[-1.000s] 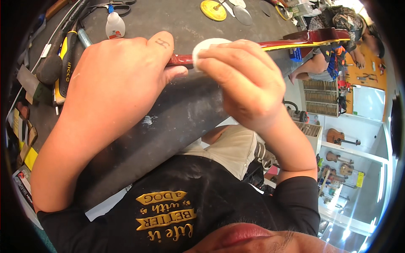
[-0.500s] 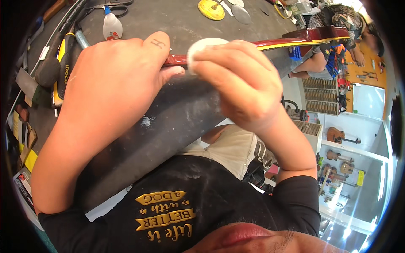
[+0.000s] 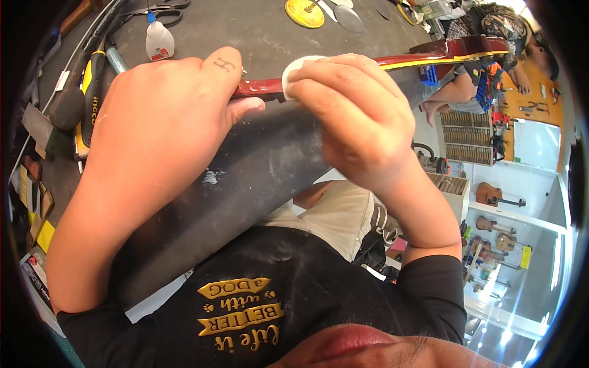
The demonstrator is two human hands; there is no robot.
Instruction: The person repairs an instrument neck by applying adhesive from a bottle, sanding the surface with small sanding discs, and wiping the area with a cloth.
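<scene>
A glossy dark red guitar neck (image 3: 423, 59) with a yellow strip along its edge stretches from my left hand toward the far right. My left hand (image 3: 162, 116) is closed round its left end, thumb underneath; the grip covers that end. In my right hand (image 3: 362, 116), a white round pad (image 3: 294, 72) is pinched between fingers and thumb and pressed against the neck. The fingers hide part of the pad and of the neck's middle. Below the neck lies a black padded surface (image 3: 245, 178) with white smudges.
A small white bottle with a blue tip (image 3: 159, 42) and black-handled scissors (image 3: 165, 13) lie beyond my left hand. Yellow-and-black tools (image 3: 92, 98) crowd the left. A yellow disc (image 3: 305, 13) sits at the far side. Another person (image 3: 457, 92) is at the right; guitars (image 3: 491, 195) hang beyond.
My right hand has slid the white pad slightly to the right along the neck, baring more red surface beside my left hand. The left hand has shifted slightly left, still gripping.
</scene>
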